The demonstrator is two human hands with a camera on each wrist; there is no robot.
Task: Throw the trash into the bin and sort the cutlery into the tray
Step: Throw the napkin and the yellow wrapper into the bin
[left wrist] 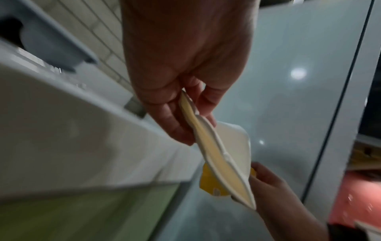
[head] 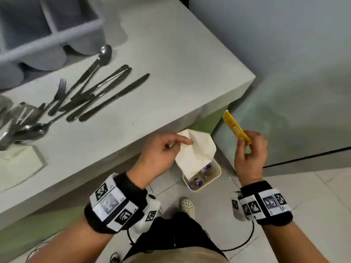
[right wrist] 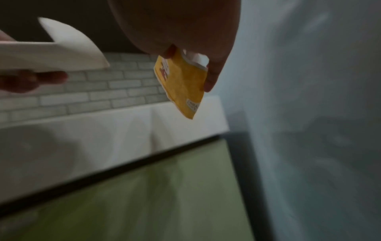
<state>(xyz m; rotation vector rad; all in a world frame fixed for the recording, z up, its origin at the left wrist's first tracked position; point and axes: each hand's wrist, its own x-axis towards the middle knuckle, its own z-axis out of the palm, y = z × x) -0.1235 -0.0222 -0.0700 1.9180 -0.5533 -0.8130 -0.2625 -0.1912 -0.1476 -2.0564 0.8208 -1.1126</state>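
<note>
My left hand (head: 171, 145) pinches a white paper napkin (head: 195, 150) just past the counter's front edge, above a small cream bin (head: 218, 172) on the floor with wrappers inside. In the left wrist view the napkin (left wrist: 216, 146) hangs folded from my fingers. My right hand (head: 248, 147) pinches a yellow sachet (head: 235, 128), held up to the right of the bin; the right wrist view shows the sachet (right wrist: 183, 86) between thumb and fingers. Several knives, forks and spoons (head: 98, 92) lie in a heap on the white counter (head: 180, 63), in front of the grey cutlery tray (head: 53, 35).
Another napkin (head: 17, 166) lies at the counter's left front, beside more metal cutlery (head: 22, 126). A grey appliance wall (head: 294, 73) rises to the right of the counter. My foot (head: 187, 205) stands on the tiled floor near the bin, and cables trail below.
</note>
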